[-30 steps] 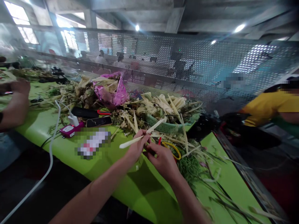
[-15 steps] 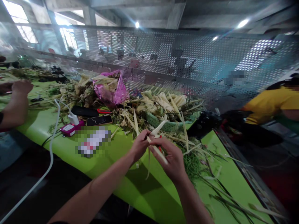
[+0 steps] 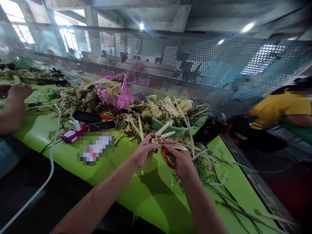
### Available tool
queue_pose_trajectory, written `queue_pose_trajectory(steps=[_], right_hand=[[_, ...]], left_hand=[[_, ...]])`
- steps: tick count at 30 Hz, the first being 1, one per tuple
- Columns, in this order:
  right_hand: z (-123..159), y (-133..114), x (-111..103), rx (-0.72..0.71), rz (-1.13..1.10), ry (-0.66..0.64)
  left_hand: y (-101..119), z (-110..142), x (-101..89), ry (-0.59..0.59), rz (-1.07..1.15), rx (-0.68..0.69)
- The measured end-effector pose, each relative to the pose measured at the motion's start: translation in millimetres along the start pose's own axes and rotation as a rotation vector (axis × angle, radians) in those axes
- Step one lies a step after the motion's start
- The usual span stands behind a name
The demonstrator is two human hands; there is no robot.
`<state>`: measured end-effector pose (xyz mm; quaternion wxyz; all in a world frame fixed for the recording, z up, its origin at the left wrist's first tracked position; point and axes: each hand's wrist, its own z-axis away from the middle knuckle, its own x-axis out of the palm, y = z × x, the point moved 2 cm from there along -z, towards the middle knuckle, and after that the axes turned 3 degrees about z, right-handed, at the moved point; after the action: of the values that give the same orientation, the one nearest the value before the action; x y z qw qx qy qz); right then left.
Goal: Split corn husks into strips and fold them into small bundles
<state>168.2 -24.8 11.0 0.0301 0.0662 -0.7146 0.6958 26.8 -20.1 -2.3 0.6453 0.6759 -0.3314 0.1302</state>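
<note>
Pale, dry husk strips [image 3: 168,134] fan out between my two hands above the green table. My left hand [image 3: 143,152] is closed on them where they come together. My right hand [image 3: 182,161] pinches one strip [image 3: 180,147] that points to the right. Under the right fingers shows a red loop [image 3: 168,159], like a scissor handle; whether that hand holds it I cannot tell. A thin strip hangs below the hands. Just behind them stands a green basket [image 3: 170,130] heaped with dry husks [image 3: 168,109].
On the green table [image 3: 117,175] lie a phone [image 3: 102,126], a purple power block [image 3: 73,134] with a white cable, and a pink bag [image 3: 115,94] of husks. Loose stalks [image 3: 234,201] spread at right. Another person's hand [image 3: 20,91] is at far left, a yellow-shirted person at right.
My right hand has turned its strip from pointing down toward me to pointing right. The husk strips now fan out more, and more of the red loop shows.
</note>
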Motion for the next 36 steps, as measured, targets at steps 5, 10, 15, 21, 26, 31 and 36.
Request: queue_pose_trajectory(steps=[5, 10, 15, 21, 26, 31, 36], right_hand=[[-4, 4, -4, -0.061, 0.071, 0.05], [-1, -7, -6, -0.548, 0.669, 0.268], [12, -15, 7, -0.926, 1.227, 0.227], [14, -12, 16, -0.938, 1.401, -0.001], [13, -11, 16, -0.954, 1.324, -0.005], [3, -5, 7, -0.816, 1.062, 0.112], [-3, 0, -2, -0.623, 0.861, 0.188]], left_hand=[[-5, -4, -3.0, 0.114, -0.1, 0.011], [-12, -10, -12.0, 0.242, -0.111, 0.008], [-18, -15, -23.2, 0.315, 0.046, 0.042], [-17, -14, -22.4, 0.353, 0.178, -0.026], [-13, -12, -16.3, 0.31, 0.185, -0.052], [-14, -9, -12.1, 0.215, 0.074, -0.096], [-16, -7, -8.8, 0.194, 0.02, -0.124]])
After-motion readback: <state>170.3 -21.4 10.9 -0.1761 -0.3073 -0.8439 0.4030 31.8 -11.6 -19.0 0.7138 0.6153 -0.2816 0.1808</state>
